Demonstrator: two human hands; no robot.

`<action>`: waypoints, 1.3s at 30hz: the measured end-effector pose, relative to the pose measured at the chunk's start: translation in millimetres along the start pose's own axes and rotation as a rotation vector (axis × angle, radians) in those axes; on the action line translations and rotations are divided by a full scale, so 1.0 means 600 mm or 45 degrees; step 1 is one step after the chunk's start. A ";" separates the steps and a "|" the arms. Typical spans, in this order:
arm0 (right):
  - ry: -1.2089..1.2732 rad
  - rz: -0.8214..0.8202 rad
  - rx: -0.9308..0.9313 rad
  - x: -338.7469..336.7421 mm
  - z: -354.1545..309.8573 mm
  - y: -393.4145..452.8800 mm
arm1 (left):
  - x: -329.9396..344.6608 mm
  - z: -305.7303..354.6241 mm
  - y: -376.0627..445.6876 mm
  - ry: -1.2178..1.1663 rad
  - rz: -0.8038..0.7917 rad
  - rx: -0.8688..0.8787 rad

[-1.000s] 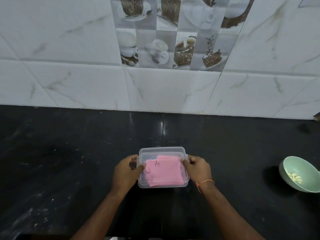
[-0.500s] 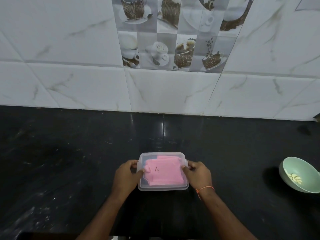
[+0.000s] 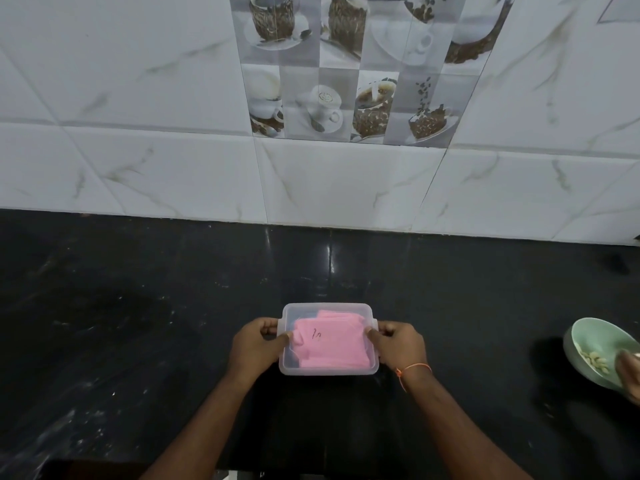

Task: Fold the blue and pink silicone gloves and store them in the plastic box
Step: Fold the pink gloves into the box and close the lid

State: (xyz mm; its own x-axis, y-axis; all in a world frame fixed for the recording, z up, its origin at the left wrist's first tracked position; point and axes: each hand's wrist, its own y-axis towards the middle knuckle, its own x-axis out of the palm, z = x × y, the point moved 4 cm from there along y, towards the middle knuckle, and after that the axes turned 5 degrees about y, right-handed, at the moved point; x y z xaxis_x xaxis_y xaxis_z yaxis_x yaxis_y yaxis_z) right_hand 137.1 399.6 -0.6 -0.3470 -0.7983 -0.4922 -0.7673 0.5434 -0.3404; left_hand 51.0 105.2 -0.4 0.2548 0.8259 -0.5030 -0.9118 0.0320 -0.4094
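A clear plastic box (image 3: 328, 370) sits on the black counter, its translucent lid on top. Through the lid a folded pink glove (image 3: 330, 344) with a small dark mark shows; a dark edge at its lower left may be the blue glove, mostly hidden under it. My left hand (image 3: 256, 344) grips the box's left side, thumb on the lid. My right hand (image 3: 398, 344) grips the right side the same way, thumb on the lid, an orange thread at its wrist.
A pale green bowl (image 3: 588, 344) with some light pieces in it stands at the right edge, and another person's hand (image 3: 628, 374) shows beside it. White marbled wall tiles (image 3: 311, 181) close off the back of the black counter (image 3: 104, 323).
The lid, raised at the back a second ago, now lies flat on the box. Both hands stayed on the box's sides. Another hand has come into view by the green bowl.
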 end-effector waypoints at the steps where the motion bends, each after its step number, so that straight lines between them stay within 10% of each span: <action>1: 0.042 -0.008 0.030 0.001 0.003 0.003 | 0.001 -0.002 0.003 -0.023 -0.017 -0.028; 16: 0.285 -0.179 0.366 0.007 0.012 -0.001 | 0.001 -0.018 0.013 -0.297 -0.444 -0.448; 33: 0.726 -0.647 0.724 0.023 0.047 -0.039 | 0.041 -0.003 0.004 0.104 -0.085 -0.141; 39: 0.546 -0.392 0.369 0.026 0.014 -0.039 | 0.046 -0.004 0.004 0.086 -0.085 -0.116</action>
State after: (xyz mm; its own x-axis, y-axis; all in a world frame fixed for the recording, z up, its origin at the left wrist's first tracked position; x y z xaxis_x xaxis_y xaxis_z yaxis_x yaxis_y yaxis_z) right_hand 154.1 376.8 -6.9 -0.3649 -0.9310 0.0099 -0.7097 0.2712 -0.6502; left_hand 56.6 126.7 -17.0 0.3378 0.7836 -0.5215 -0.8598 0.0314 -0.5097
